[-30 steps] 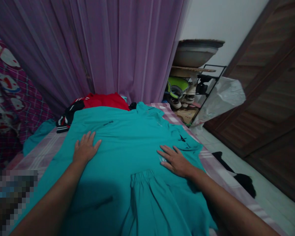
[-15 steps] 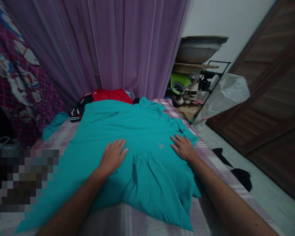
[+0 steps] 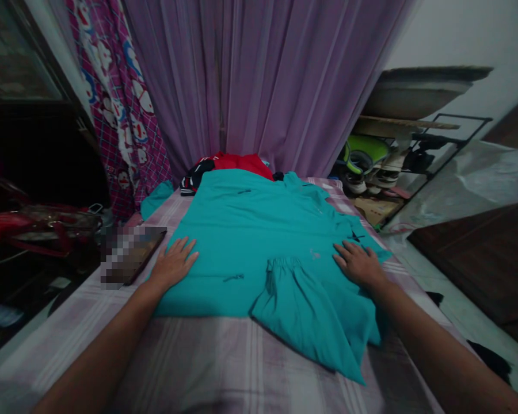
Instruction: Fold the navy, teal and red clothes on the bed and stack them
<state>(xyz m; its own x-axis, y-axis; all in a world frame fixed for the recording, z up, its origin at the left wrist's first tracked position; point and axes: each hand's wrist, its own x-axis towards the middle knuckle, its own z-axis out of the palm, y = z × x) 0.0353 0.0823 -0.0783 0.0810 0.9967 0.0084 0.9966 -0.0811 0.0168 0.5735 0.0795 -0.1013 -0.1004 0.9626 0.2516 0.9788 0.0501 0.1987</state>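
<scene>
A teal top (image 3: 250,230) with zipped pockets lies spread flat on the bed. One sleeve (image 3: 311,310) with a gathered, elastic-looking end is laid over its near right part and hangs past the near edge. My left hand (image 3: 175,261) rests palm down on the left edge of the top, fingers spread. On the right side, beside a small pale print, my right hand (image 3: 358,261) also lies flat with its fingers apart. Neither hand grips anything.
Red and dark clothing (image 3: 242,164) lies behind the top, by the purple curtain (image 3: 276,86). A partly pixelated flat object (image 3: 142,259) is left of my left hand. A shoe rack (image 3: 427,178) stands right of the checked bed sheet (image 3: 207,368).
The view has turned left. My left hand has moved from the middle of the top to its left edge. The teal cloth that stretched to the lower left no longer reaches there.
</scene>
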